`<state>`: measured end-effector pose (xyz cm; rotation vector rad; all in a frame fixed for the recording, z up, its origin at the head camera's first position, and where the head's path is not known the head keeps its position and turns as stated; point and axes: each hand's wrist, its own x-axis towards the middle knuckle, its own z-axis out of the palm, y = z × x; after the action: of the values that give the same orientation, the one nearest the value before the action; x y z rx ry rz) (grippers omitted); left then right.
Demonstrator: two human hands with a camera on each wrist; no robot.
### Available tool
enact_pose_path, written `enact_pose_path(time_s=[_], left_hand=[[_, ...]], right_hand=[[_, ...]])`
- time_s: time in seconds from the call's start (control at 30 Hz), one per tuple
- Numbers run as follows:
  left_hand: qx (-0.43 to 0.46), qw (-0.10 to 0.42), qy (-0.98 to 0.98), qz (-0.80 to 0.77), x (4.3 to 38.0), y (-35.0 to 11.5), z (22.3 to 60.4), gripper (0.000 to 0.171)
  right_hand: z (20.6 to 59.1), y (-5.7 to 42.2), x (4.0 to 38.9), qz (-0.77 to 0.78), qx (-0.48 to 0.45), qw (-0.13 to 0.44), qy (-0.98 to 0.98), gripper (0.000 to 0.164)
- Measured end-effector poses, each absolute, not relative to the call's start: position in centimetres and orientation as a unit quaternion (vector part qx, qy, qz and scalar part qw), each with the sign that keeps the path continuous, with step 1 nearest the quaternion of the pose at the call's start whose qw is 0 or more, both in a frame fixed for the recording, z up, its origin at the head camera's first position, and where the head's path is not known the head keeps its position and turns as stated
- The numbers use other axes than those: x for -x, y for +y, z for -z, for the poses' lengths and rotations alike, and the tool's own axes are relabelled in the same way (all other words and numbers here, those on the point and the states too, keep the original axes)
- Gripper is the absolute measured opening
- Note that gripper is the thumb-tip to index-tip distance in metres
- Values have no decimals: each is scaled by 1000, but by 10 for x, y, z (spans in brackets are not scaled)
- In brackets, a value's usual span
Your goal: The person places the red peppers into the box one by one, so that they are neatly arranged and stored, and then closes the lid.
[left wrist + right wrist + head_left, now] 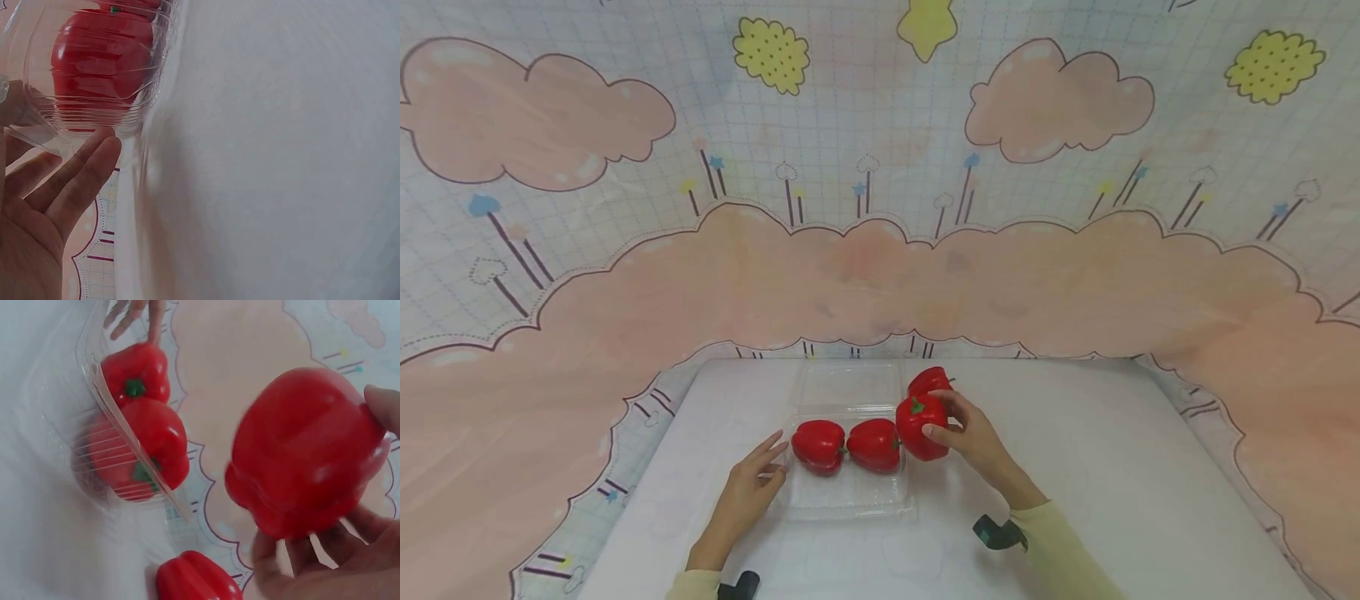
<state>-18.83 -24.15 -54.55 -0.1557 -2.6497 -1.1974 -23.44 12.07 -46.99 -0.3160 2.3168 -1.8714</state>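
Observation:
My right hand (976, 435) grips a red bell pepper (919, 433), thumb on one side and fingers on the other, at the right edge of a clear plastic container (850, 502). Two more red bell peppers sit side by side in that container, a left one (816, 446) and a right one (872, 446). My left hand (750, 486) has its fingers extended at the container's left side, fingertips right at the ribbed wall (94, 115). Behind the held pepper, another red bell pepper (928, 380) lies on the table, partly hidden in the head view.
The container's lid (848, 387) lies folded back towards the far edge of the white table (1075, 467). A patterned cloth (880, 283) with clouds hangs behind and around the table. Each wrist carries a dark camera mount, such as the right one (997, 533).

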Motion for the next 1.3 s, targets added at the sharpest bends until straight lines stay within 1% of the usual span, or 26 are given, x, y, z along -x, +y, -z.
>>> enact_pose_path(time_s=[0.27,0.5,0.7,0.9,1.17,1.3], left_hand=[[52,114,-905,408,189,-240,543,43],[42,100,-907,407,187,-241,541,44],[51,109,-905,409,188,-240,541,43],[52,110,-906,405,190,-239,539,43],[34,90,-905,414,186,-242,546,45],[43,97,-906,411,188,-243,545,44]], right_hand=[[473,118,238,607,114,75,783,65],[474,116,235,601,105,101,786,67],[471,115,234,602,119,103,783,68],[473,113,235,611,122,87,778,68],[482,109,232,609,117,64,782,68],[481,108,234,603,120,53,787,68]])
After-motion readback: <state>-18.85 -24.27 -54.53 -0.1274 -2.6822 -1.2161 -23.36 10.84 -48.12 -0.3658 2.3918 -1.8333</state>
